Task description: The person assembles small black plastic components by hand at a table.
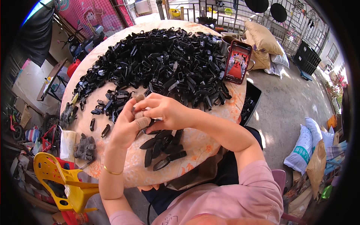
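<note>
My left hand point(127, 122) and my right hand point(167, 110) meet above the near half of a round table. Their fingers are closed together around a small black plastic piece point(151, 123), mostly hidden by the fingers. Beige tape wraps some fingers. Just beneath my hands lies a small group of longer, oval-ended black pieces point(157, 148) on the flowered tablecloth point(127, 168). Beyond them a big heap of black plastic pieces point(150, 56) covers the far half of the table. A few loose pieces point(106, 130) lie left of my left hand.
A phone point(238, 62) leans upright against a metal mug point(227, 40) at the table's right edge. Dark gloves point(85, 147) and a pale packet point(68, 145) lie at the left edge. Around the table are a yellow chair point(56, 180), a black crate point(250, 103) and stuffed sacks point(264, 37).
</note>
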### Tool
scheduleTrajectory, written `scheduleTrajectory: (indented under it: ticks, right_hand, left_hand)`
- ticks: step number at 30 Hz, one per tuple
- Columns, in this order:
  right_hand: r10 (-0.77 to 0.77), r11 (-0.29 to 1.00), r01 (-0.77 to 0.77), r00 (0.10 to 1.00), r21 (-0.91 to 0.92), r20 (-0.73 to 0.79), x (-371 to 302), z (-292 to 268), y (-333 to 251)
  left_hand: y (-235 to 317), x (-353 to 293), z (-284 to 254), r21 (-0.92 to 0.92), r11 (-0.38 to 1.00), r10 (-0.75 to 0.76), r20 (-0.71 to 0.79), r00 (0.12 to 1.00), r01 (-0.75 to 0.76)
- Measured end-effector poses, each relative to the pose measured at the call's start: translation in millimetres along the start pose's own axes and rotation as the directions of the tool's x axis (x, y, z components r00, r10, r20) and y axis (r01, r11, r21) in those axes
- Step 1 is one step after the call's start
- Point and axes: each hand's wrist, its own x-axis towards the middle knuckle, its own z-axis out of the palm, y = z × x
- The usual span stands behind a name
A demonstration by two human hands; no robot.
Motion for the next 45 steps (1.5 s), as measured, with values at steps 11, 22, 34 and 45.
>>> scheduleTrajectory:
  ticks: [11,22,34,45]
  right_hand:
    - [0.068,0.990,-0.084,0.987,-0.110,-0.145,2.7,-1.3,2.4]
    - [0.306,0.824,-0.370,0.928,-0.428,-0.214,-11.1,-11.1,31.1]
    - [0.363,0.631,-0.278,0.931,-0.724,-0.041,-24.5,15.2,47.6]
    - [0.394,0.646,-0.285,0.919,-0.708,-0.011,-22.0,12.2,53.4]
  left_hand:
    - [-0.7,1.9,-5.6,-0.179,0.975,0.151,0.088,0.985,-0.134]
    - [-7.1,-6.8,12.5,0.821,0.452,0.044,0.369,0.928,-0.348]
    - [-7.5,73.7,-49.4,0.990,0.028,0.405,0.115,0.907,-0.138]
    - [-32.2,113.8,-47.7,0.990,0.136,0.206,-0.001,0.979,-0.028]
